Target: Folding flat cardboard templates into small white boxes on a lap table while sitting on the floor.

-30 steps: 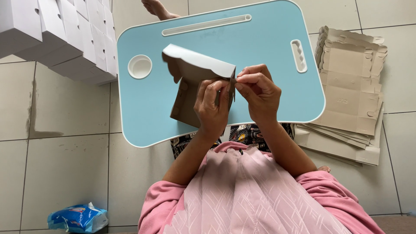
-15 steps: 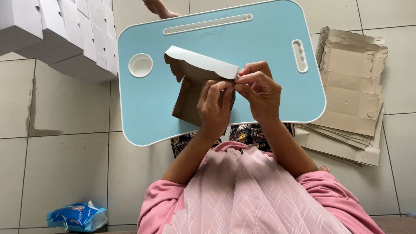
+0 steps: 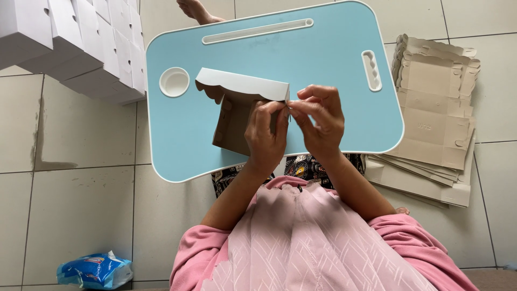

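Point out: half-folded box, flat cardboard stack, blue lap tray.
half-folded box [image 3: 237, 126], head view, brown inner wall.
flat cardboard stack [image 3: 433, 113], head view, top sheet's middle.
blue lap tray [image 3: 328, 64], head view, bare surface.

Both hands, left hand [image 3: 266, 134], right hand [image 3: 320, 118], pinching cardboard box [image 3: 237, 108] over blue lap table [image 3: 334, 59]

Hands at work: two, a left hand [image 3: 266, 134] and a right hand [image 3: 322, 119]
Half-folded cardboard box [image 3: 239, 110]: one
Light blue lap table [image 3: 323, 59]: one
Round cup recess [image 3: 174, 82] in the table: one
Long slot [image 3: 257, 30] along the table's far edge: one
Short handle slot [image 3: 371, 70] at the table's right side: one
Stack of flat brown box blanks [image 3: 433, 113]: one stack, sheets too many to count
Pile of folded white boxes [image 3: 70, 43]: one pile, number unclear
Blue plastic packet [image 3: 94, 270]: one
Bare foot [image 3: 195, 9] beyond the table: one
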